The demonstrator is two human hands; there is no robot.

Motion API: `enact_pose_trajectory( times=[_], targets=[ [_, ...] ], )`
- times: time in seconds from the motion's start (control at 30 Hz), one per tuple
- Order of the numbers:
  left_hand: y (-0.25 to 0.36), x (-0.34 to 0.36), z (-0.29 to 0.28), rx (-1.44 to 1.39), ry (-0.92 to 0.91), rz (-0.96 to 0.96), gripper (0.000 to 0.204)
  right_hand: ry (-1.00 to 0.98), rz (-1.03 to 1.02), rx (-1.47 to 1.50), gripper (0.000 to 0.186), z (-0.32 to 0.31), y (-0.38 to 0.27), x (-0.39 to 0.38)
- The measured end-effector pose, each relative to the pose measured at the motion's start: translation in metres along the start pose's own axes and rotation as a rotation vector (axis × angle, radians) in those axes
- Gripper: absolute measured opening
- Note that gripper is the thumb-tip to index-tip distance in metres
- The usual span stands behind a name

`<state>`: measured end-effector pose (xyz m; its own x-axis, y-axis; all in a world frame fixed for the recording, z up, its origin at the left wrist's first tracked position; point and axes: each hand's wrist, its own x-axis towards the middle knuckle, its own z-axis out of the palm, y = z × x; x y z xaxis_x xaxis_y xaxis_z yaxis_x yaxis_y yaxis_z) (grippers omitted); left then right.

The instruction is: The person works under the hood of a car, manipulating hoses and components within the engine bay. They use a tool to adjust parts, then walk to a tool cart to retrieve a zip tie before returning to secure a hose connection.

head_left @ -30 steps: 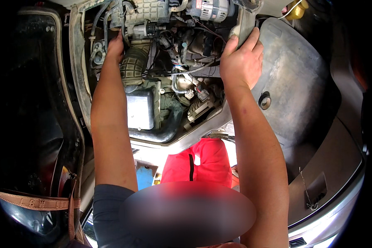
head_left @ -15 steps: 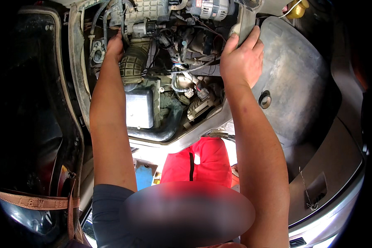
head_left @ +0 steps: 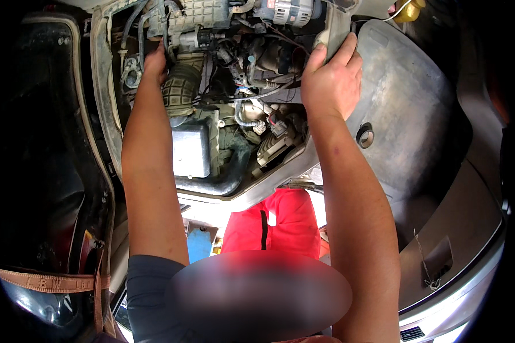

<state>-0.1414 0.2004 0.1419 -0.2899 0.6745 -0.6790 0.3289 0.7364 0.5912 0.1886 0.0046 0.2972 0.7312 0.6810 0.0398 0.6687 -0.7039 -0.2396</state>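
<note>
Ribbed duct [head_left: 181, 88] crowds left hand [head_left: 155, 66] from the right; dark hose [head_left: 142, 43] just left. Left fingertips buried: cannot tell grip. Right hand [head_left: 333, 80] curled round bar [head_left: 338, 35], upper right of bay [head_left: 257, 199]. Count: one duct, one alternator [head_left: 290, 11], one box [head_left: 190, 150]. Box squarish, glossy; bar dull grey.

A brown stamped strap [head_left: 46, 280] stretches across the lower left of a vehicle interior and meets a narrower upright strip [head_left: 99, 297], with a large black panel [head_left: 68, 194] rising above them. At right, a knotted string [head_left: 434, 284] hangs by a recess [head_left: 440, 257] in the grey-beige trim [head_left: 472, 211], and a dark slatted vent [head_left: 412, 333] shows near the bottom edge. A yellow container [head_left: 413, 11] sits at upper right beside a white cord [head_left: 399, 12], while a flat blue object [head_left: 200, 244], its outline partly hidden, appears below centre
</note>
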Motion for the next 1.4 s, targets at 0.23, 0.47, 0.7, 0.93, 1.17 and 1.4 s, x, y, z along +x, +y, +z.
enact_pose_trajectory(
  times=[0.23, 0.47, 0.7, 0.93, 1.17, 1.4],
  targets=[
    [0.007, -0.017, 0.009, 0.017, -0.055, 0.028, 0.061, 0.017, 0.008, -0.014, 0.062, -0.001, 0.003, 0.001],
    [0.019, -0.04, 0.009, -0.045, -0.122, 0.048, 0.062, 0.034, -0.009, -0.034, 0.061, 0.003, 0.004, 0.001],
    [0.017, -0.016, 0.004, 0.261, -0.062, 0.029, 0.069, 0.039, -0.023, -0.047, 0.063, 0.006, 0.004, -0.002],
    [0.016, -0.026, 0.028, 0.148, -0.054, 0.108, 0.064, 0.08, -0.128, -0.088, 0.064, 0.034, 0.051, 0.004],
    [0.003, 0.004, -0.006, 0.079, -0.24, 0.267, 0.034, 0.006, -0.028, -0.044, 0.061, 0.013, 0.009, 0.0],
    [0.015, -0.18, 0.006, 0.337, 0.213, 0.796, 0.039, 0.088, -0.011, -0.058, 0.058, -0.007, 0.009, -0.004]
  ],
)
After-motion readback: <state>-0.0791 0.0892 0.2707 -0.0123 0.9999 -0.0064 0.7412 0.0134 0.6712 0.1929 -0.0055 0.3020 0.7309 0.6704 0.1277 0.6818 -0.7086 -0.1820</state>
